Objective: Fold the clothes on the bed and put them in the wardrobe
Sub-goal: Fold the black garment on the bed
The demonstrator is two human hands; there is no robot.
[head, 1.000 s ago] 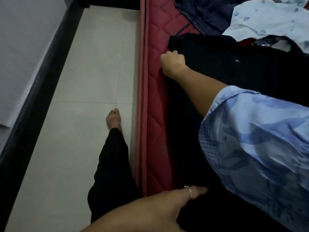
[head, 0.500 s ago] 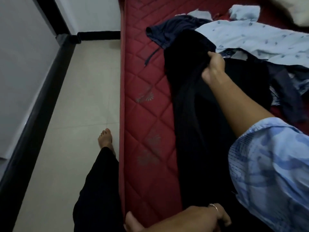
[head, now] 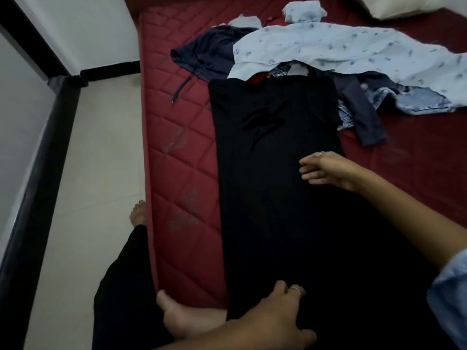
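— So, what are the hands doing?
— The right hand [head: 328, 170] hangs over the black garment [head: 275, 188], fingers spread and loosely straight, holding nothing. Whether the fingertips touch the cloth I cannot tell. There is a ring on one finger.
— And the left?
— The left hand [head: 273, 317] lies at the garment's near end, low in the view, knuckles up and fingers bent down onto the cloth. Whether it pinches the fabric or only presses on it is not clear. It wears a ring too.
— How does the garment look?
— Plain black, laid out long and fairly flat along the bed [head: 177, 152], running away from the person. Its left edge is straight; a few creases show in the far half. Detail is lost in the dark cloth.
— What lies around it?
— At its far end sits a heap: a pale blue printed shirt [head: 348, 49] on top, a navy piece with a drawstring [head: 209, 54] to the left, denim [head: 414, 97] to the right, and a scrap of red [head: 257, 78] touching the black edge. A pillow [head: 394, 6] lies in the far corner. The mattress is red and quilted. A bare foot [head: 139, 213] stands on the pale floor [head: 96, 173] just beside the bed.
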